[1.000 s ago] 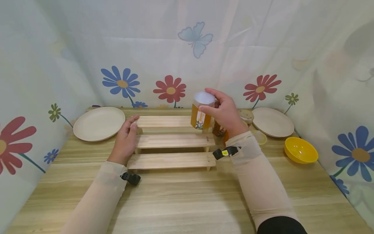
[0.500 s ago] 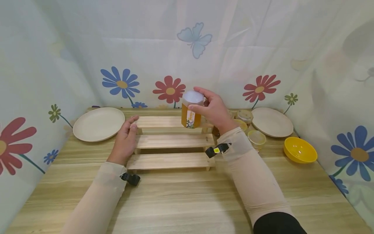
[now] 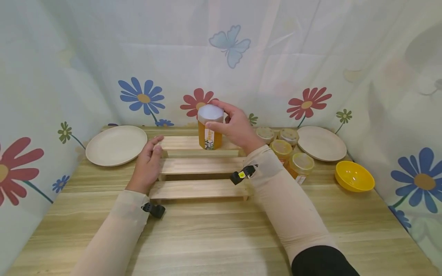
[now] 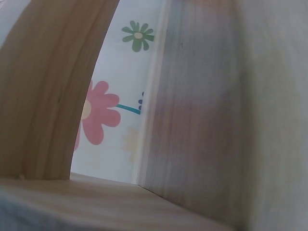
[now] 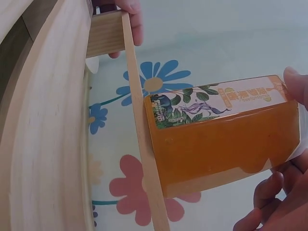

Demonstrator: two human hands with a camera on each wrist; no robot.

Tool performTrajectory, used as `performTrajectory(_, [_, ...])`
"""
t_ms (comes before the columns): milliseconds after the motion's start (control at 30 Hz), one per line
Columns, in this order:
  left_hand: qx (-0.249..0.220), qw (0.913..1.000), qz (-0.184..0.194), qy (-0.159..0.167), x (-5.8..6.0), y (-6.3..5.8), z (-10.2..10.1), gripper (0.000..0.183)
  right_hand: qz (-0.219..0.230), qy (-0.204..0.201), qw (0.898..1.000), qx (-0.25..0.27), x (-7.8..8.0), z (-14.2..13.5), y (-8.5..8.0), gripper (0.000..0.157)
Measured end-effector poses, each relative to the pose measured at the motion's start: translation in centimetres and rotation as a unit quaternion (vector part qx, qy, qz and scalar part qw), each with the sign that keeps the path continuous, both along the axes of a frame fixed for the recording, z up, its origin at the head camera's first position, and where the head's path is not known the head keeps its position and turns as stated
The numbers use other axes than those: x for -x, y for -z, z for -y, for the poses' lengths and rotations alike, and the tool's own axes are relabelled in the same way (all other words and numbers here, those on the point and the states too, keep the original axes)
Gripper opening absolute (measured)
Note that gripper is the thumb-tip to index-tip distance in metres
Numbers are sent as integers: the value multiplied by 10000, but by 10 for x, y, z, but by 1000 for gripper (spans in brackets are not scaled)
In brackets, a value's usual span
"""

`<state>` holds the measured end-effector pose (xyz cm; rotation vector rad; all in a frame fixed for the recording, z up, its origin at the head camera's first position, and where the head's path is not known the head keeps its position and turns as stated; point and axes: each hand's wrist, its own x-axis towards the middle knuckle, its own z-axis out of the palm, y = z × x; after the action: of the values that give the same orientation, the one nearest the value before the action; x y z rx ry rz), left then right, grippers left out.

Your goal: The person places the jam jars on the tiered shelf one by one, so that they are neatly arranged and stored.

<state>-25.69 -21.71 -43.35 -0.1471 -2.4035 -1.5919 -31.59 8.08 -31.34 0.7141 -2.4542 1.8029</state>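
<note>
right grip (image 3: 235, 125) pinches an amber jar (image 3: 209, 137) in the head view, thumb across the front by the white lid (image 3: 211, 113), forefinger reaching round behind it. the jar is upright, just left of that grip's knuckles, at the top step of a three-step wooden rack (image 3: 203, 165), its pale label facing the camera. the left grip (image 3: 147, 163) is clamped on the left end of the rack, fingers bent at the top step. just left of that grip is a pale plate (image 3: 116, 146). to the right of the right grip, four jars stand close together on the desk (image 3: 207, 234): a back left jar (image 3: 265, 132), a back right jar (image 3: 288, 135), a yellow-lidded jar (image 3: 281, 147) and the nearest jar (image 3: 302, 163). farther right of that grip are a second plate (image 3: 321, 143) and a yellow bowl (image 3: 355, 177). behind both grips hangs a flowered curtain (image 3: 172, 57).

in the left wrist view, boards of the rack loom close beside the left grip, a strip of curtain between them.

in the right wrist view, the jar runs sideways, lid end at the right grip, base meeting the top board's edge; whether the board bears it i cannot tell. beyond the jar, the left grip's fingers curl round the board's far end.
</note>
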Motion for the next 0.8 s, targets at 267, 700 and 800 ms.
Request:
performTrajectory(267, [5, 10000, -52, -24, 2, 0, -1, 54, 132, -77, 9999, -44, -1, 21, -3, 72])
performTrajectory(700, [-7, 10000, 0, -46, 2, -2, -1, 53, 152, -382, 9990, 180, 3, 58, 1, 78])
performTrajectory(800, [-27, 10000, 24, -28, 2, -2, -2, 52, 122, -357, 9993, 58, 1, 64, -1, 79])
